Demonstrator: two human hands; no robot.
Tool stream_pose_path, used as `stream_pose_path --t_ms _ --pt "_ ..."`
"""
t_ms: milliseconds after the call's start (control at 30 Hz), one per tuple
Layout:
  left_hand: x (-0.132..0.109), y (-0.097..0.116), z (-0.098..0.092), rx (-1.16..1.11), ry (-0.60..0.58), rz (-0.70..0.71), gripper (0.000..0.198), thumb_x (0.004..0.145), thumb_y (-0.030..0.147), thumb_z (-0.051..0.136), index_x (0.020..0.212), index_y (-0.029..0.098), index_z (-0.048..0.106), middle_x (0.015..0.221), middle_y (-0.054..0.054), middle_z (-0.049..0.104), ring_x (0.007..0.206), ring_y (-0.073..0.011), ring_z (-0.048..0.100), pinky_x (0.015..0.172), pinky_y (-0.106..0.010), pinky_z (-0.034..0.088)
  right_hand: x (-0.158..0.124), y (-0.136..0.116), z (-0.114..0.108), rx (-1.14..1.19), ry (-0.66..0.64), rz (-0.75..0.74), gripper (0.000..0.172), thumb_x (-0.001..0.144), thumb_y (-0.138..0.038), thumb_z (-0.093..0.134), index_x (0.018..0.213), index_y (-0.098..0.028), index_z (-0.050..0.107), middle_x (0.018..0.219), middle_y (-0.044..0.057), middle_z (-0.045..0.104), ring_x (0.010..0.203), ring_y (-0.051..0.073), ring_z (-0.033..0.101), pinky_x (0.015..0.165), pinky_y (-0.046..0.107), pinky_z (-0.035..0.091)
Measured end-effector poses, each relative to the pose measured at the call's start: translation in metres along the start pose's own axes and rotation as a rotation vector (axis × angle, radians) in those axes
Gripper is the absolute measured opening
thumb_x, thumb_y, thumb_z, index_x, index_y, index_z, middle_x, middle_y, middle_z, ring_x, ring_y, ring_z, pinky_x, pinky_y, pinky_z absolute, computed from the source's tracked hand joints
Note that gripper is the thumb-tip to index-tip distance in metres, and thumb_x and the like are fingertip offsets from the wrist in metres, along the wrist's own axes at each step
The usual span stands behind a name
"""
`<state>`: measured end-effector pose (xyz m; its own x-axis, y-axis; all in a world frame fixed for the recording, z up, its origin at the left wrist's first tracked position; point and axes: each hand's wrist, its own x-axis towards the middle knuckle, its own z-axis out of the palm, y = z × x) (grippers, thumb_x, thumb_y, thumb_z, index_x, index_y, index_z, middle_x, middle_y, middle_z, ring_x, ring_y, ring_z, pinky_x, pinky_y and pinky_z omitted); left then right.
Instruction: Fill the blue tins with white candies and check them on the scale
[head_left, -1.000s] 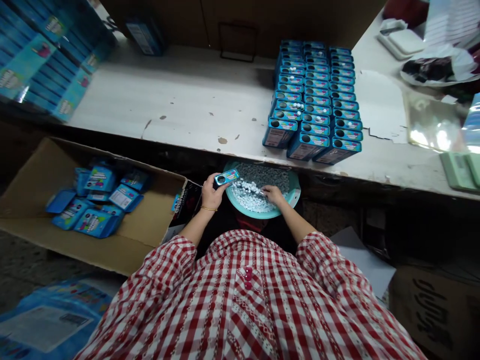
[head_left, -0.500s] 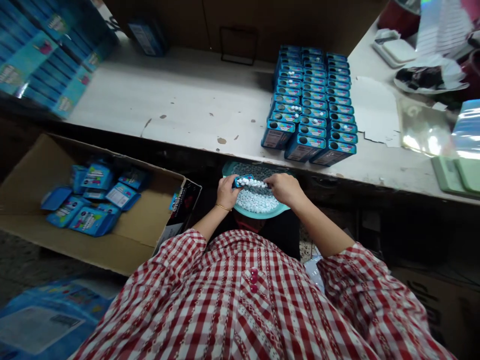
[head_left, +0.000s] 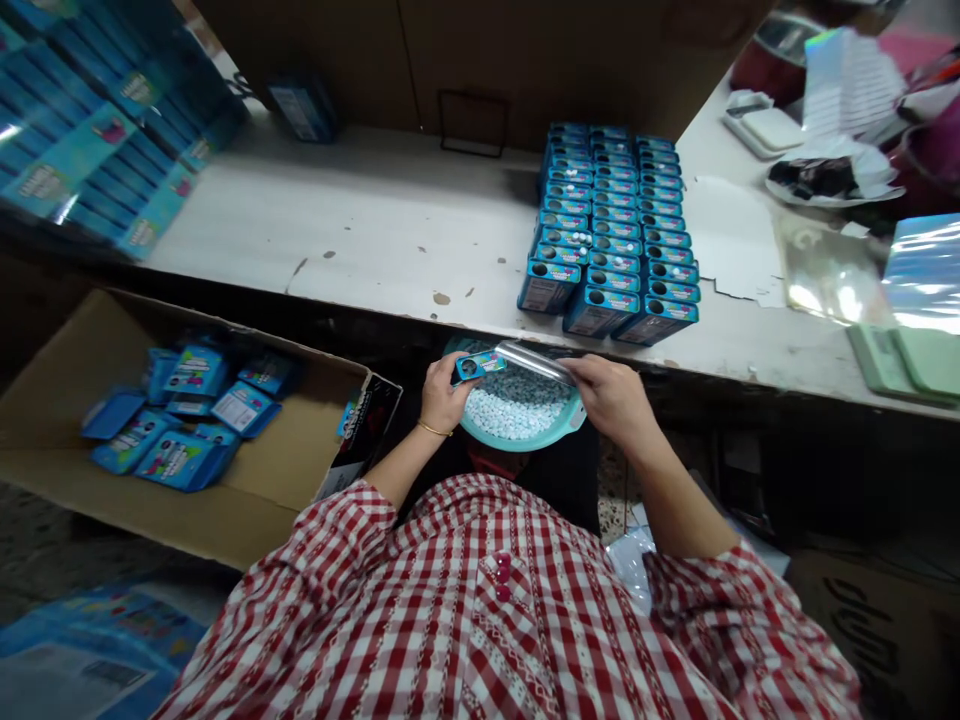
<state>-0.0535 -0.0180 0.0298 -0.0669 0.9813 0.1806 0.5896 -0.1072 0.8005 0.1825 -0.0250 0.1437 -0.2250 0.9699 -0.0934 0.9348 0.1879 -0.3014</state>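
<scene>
My left hand (head_left: pixel 442 396) is closed around a small blue box (head_left: pixel 487 362) with a dark round hole in its top face. In my right hand (head_left: pixel 616 398) is a shiny metal scoop (head_left: pixel 536 362), tilted, its far end by the box. No white pieces show on the scoop's visible surface. Beneath both hands sits a teal bowl (head_left: pixel 579 412) holding many small white candy-like pellets (head_left: pixel 517 417).
Rows of similar blue boxes (head_left: pixel 609 301) stand on the worn white table (head_left: pixel 360 230), a few with pellets on top. To the left, a cardboard carton (head_left: pixel 277 455) holds several blue boxes (head_left: pixel 176 458). Wrapped blue packs (head_left: pixel 97 140) are stacked at the far left.
The pellets heaped along the scoop and over the box top are gone from there. The scoop has turned, showing its metal side. My right hand has shifted slightly right, my left slightly left.
</scene>
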Motion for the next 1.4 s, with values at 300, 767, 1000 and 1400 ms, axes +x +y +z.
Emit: stream_pose_path --t_ms 300,767,1000,1400 --pt "0.093 0.057 0.044 -0.305 -0.094 0.192 0.035 0.072 0.026 0.066 0.104 0.017 0.056 0.103 -0.007 0.058 0.097 -0.0199 0.056 0.085 -0.033 0.048 -0.028 0.069 0.053 0.371 0.218 0.193 0.031 0.084 -0.025 0.044 0.1 -0.022 0.07 0.093 0.004 0.071 0.087 0.018 0.064 0.081 0.027 0.048" --pt "0.121 0.049 0.087 -0.176 -0.189 0.078 0.08 0.067 0.015 0.061 0.14 0.025 0.031 0.116 -0.005 0.063 0.105 -0.028 0.06 0.091 -0.04 0.046 -0.039 0.065 0.103 0.402 -0.061 0.307 0.034 0.083 -0.019 0.044 0.102 -0.029 0.07 0.097 0.002 0.072 0.089 0.018 0.066 0.079 0.026 0.047" --pt "0.113 0.049 0.102 -0.247 -0.164 0.098 0.08 0.072 0.017 0.06 0.143 0.023 0.025 0.133 -0.01 0.052 0.122 -0.03 0.048 0.1 -0.043 0.04 -0.022 0.043 0.125 0.371 -0.142 0.23 0.038 0.081 -0.015 0.042 0.104 -0.028 0.07 0.101 0.002 0.071 0.098 0.019 0.064 0.083 0.027 0.046" --pt "0.056 -0.093 -0.11 0.037 0.504 -0.119 0.044 0.08 0.027 0.054 0.122 0.017 0.044 0.124 -0.014 0.051 0.117 -0.023 0.049 0.102 -0.04 0.036 0.012 0.078 0.17 0.077 -0.225 0.212 0.041 0.076 -0.028 0.043 0.105 -0.017 0.07 0.098 0.011 0.071 0.09 0.026 0.066 0.075 0.033 0.05"
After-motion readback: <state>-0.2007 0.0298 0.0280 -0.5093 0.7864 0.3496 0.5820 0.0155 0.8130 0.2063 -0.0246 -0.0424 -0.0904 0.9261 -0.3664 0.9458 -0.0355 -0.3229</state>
